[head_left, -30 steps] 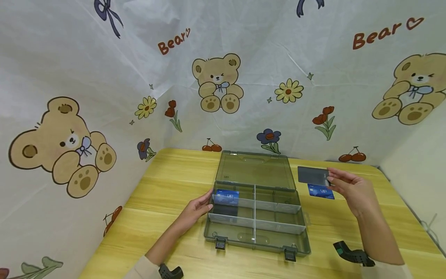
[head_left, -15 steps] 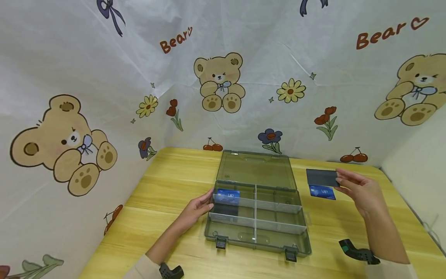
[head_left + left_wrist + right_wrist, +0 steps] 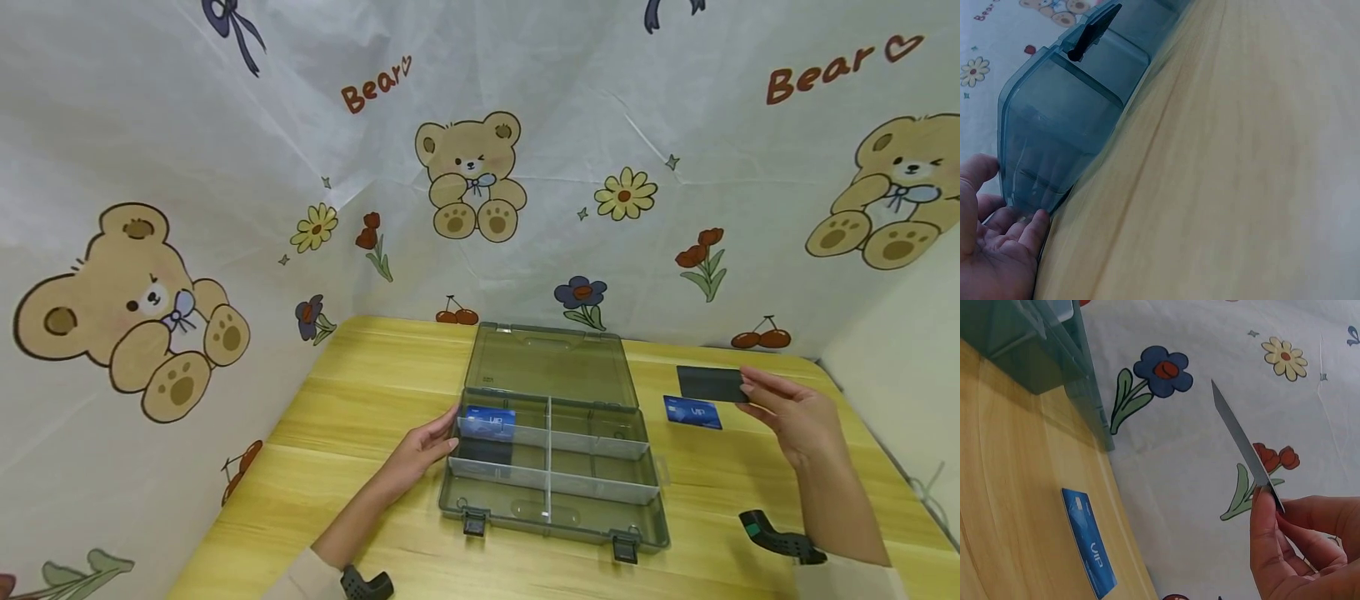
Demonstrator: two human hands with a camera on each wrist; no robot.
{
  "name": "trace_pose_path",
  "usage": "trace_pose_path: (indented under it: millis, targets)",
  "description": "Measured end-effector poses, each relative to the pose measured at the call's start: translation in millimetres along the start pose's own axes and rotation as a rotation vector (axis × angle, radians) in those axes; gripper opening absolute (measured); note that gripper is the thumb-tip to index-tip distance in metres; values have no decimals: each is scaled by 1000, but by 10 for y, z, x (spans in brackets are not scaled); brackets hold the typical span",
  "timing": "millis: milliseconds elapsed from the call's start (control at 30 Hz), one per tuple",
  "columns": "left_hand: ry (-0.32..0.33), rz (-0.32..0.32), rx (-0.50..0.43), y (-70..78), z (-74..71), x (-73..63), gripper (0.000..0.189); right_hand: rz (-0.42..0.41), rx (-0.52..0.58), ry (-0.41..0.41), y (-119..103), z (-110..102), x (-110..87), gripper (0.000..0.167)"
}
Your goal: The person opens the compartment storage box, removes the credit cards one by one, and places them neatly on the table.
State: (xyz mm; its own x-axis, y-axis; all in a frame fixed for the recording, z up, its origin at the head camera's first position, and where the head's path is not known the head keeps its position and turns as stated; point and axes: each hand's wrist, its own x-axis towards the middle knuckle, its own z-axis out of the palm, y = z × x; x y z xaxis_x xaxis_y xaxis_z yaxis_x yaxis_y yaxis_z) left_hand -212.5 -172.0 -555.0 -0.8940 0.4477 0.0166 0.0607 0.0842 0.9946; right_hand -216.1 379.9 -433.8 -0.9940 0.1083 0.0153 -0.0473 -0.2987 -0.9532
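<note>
My right hand [image 3: 802,421] pinches a dark grey card [image 3: 711,384] by its right end, between thumb and fingers. In the right wrist view this card [image 3: 1238,437] appears nearly edge-on, up off the table. Nearby on the table lies a blue VIP card [image 3: 692,412]. My left hand [image 3: 416,450] rests against the left wall of a translucent grey-green compartment box [image 3: 600,533], its fingertips at the wall. The box stands with its lid [image 3: 551,362] laid back. In its left column, a blue VIP card [image 3: 489,421] lies in the back compartment and a dark card [image 3: 483,451] in the middle one.
Clear dividers [image 3: 596,486] split the box into several compartments. Two black latches [image 3: 625,547] hang off its front edge. The wooden table [image 3: 360,367] meets a bear-print cloth [image 3: 525,275] at the back and left.
My right hand has moved rightward with the dark grey card, uncovering more of the blue VIP card on the table. My left hand has stayed at the box's side.
</note>
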Motion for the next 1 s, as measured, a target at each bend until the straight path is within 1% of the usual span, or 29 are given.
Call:
trace_pose_path:
  millis: [100, 267, 367, 433, 633, 800, 1000]
  targets:
    - [-1, 3, 1, 16, 2, 10, 63, -3, 8, -7, 2, -59, 15, 25]
    - [-5, 10, 1, 31, 7, 31, 63, -7, 30, -47, 6, -151, 44, 29]
    - [-4, 13, 8, 24, 8, 32, 64, 4, 42, -65, 19, -194, 48, 31]
    - [0, 9, 10, 13, 9, 25, 64, 17, 34, -63, 37, -221, 43, 30]
    - [3, -9, 1, 5, 10, 2, 65, 46, 8, 1, 86, -314, 33, 28]
    - [8, 8, 6, 15, 7, 5, 64, 71, 31, 44, 104, -410, 50, 29]
    - [15, -1, 11, 5, -3, -5, 64, 110, 19, 104, 141, -522, 61, 28]
